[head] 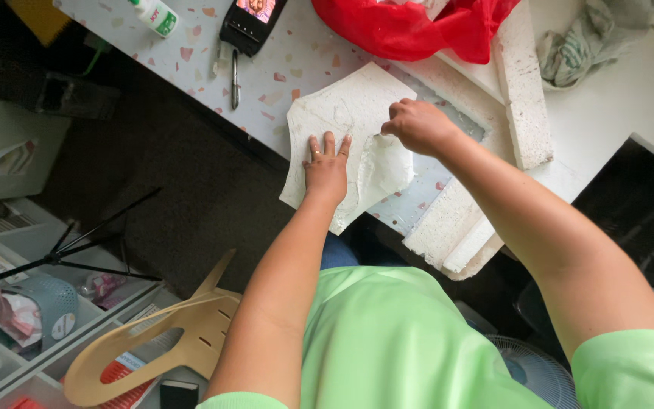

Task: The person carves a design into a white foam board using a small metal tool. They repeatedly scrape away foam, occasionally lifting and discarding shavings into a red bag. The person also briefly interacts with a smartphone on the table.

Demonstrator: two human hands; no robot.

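Note:
A thin white foam sheet (pixel 342 113) lies on the speckled table (pixel 213 53), overhanging its near edge. My left hand (pixel 327 167) presses flat on the sheet, fingers spread. My right hand (pixel 418 125) is closed at a cut line in the sheet, gripping something small that I cannot make out. A partly cut flap (pixel 387 167) hangs below the right hand.
White foam blocks (pixel 524 91) and foam slabs (pixel 456 227) sit to the right. A red plastic bag (pixel 418 26), a phone (pixel 251 19), a pen (pixel 234 76) and a glue bottle (pixel 157 15) lie at the far side. A beige chair (pixel 168 341) and storage bins (pixel 17 318) stand on the left.

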